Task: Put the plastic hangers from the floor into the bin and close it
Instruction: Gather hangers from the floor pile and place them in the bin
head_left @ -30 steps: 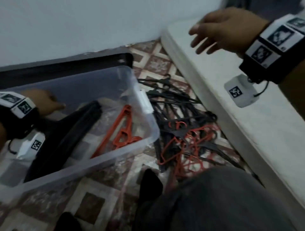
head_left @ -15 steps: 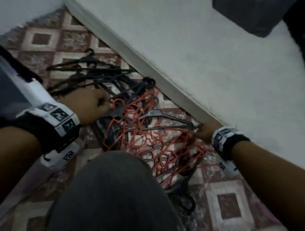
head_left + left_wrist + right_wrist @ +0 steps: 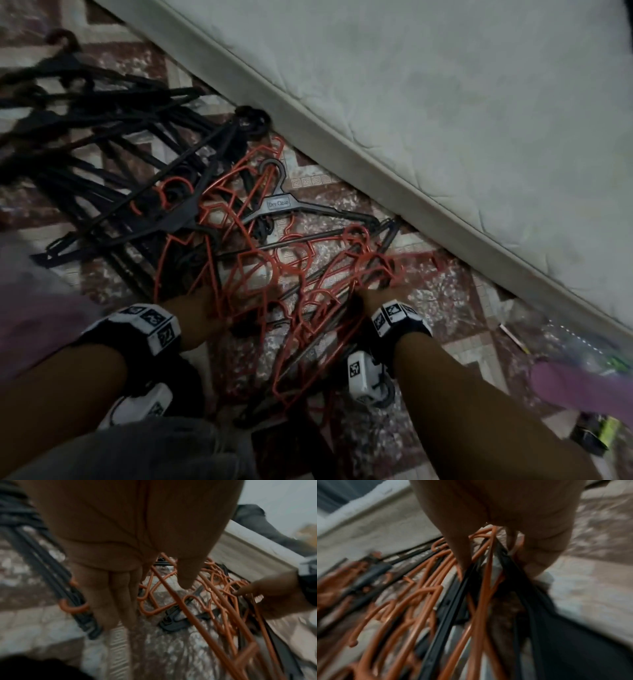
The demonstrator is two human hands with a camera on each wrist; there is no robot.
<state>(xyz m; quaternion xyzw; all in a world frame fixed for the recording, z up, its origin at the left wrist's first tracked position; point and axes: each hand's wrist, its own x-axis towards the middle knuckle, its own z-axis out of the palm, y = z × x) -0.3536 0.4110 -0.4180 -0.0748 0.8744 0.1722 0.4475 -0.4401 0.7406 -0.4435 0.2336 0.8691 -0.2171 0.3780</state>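
Note:
A tangle of orange hangers (image 3: 274,267) lies on the patterned floor, with a heap of black hangers (image 3: 102,137) to its left and a grey "Dry Clean" hanger (image 3: 278,204) on top. My left hand (image 3: 200,308) reaches into the near left of the orange tangle. In the left wrist view its fingers (image 3: 111,595) point straight down, and an orange bar (image 3: 188,615) runs between them and the thumb. My right hand (image 3: 380,294) grips a bunch of orange and black hangers (image 3: 481,595) at the tangle's right end. No bin is plainly in view.
A pale mattress (image 3: 445,120) edges the floor along the right. A clear plastic bag (image 3: 582,342) and a pink object (image 3: 582,390) lie at the lower right. My grey-trousered knee (image 3: 137,452) is at the bottom. A blurred pinkish shape (image 3: 34,308) fills the left edge.
A second ago my left hand was in the bin and my right hand hung over the mattress. Both have come down to the hanger pile, and the right has taken hold of a bunch.

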